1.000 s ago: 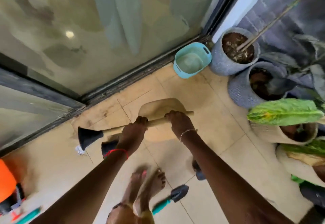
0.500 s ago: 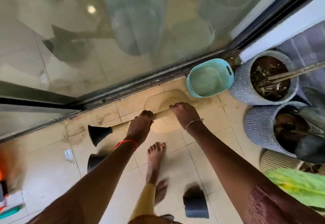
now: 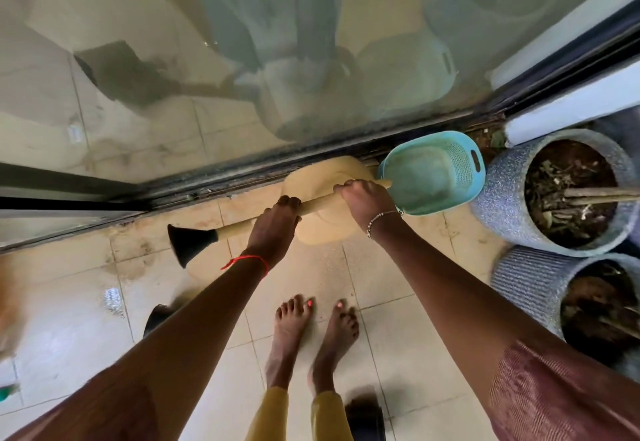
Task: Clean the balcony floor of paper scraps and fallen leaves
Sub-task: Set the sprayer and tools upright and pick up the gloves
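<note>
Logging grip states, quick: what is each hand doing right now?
Left hand: gripping the tan handle with black flared end.
Right hand: gripping the same handle, nearer the turquoise plastic basket.

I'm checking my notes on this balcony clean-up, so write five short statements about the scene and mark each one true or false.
1. The left hand and the right hand both grip the long tan handle. True.
2. The teal basket sits in the middle of the floor, far from the door. False: it sits against the door track, beside a grey pot.
3. A red thread circles the left wrist. True.
4. The person wears shoes. False: the feet are bare.
5. The grey pot is full of water. False: it holds soil and dry stems.
</note>
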{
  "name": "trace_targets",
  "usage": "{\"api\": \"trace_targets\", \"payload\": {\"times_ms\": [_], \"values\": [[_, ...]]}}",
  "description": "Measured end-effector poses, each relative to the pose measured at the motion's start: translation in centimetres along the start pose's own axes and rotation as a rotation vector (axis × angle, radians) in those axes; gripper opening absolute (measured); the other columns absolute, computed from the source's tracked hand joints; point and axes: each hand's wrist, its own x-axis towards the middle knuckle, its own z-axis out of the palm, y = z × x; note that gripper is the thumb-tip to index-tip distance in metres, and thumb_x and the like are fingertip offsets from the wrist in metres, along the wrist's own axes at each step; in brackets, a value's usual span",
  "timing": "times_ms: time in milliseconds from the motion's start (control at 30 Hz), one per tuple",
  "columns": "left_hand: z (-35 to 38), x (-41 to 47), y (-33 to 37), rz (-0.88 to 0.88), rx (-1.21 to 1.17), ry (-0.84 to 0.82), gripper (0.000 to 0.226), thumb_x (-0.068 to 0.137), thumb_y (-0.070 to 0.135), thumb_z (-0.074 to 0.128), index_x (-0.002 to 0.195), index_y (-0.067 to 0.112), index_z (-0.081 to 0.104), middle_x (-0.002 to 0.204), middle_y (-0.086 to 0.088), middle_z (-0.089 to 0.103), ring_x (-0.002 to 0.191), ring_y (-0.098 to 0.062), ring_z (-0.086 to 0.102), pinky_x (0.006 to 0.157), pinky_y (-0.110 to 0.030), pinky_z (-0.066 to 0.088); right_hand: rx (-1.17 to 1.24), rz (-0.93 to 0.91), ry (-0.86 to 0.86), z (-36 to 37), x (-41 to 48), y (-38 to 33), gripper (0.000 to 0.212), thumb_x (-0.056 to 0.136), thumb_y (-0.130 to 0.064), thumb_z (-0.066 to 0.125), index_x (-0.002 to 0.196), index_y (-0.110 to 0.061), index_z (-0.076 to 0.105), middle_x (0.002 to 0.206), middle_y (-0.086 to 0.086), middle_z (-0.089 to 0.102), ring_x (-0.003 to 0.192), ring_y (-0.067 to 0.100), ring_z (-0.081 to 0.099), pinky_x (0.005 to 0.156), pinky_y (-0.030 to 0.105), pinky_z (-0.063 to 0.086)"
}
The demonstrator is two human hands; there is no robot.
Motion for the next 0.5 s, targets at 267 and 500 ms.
{"api": "trace_targets", "payload": {"times_ms": [267, 500], "values": [[0.8, 1.2, -0.8, -0.001, -0.026, 0.002, 0.026, 0.097, 0.011, 0.049, 0.121, 0.003, 0.055, 0.113, -0.015, 0.059, 0.092, -0.03, 0.061, 0.075, -0.032, 0.047, 0.004, -0.022, -0.02, 1.3, 1.6, 0.2, 0.045, 0.089, 0.006, 0.033, 0.126, -0.011, 0.053, 0.112, 0.011, 0.062, 0.103, 0.031, 0.06, 0.079, 0.035, 0.048], [1.5, 1.3, -1.5, -0.044, -0.091, -0.013, 0.03, 0.096, 0.003, 0.047, 0.126, 0.0, 0.051, 0.118, -0.019, 0.057, 0.095, -0.031, 0.061, 0.08, -0.034, 0.051, -0.013, -0.035, -0.032, 1.6, 2.1, -0.5, 0.043, 0.089, 0.006, 0.035, 0.123, -0.01, 0.056, 0.112, 0.011, 0.062, 0.102, 0.029, 0.06, 0.078, 0.034, 0.048]]}}
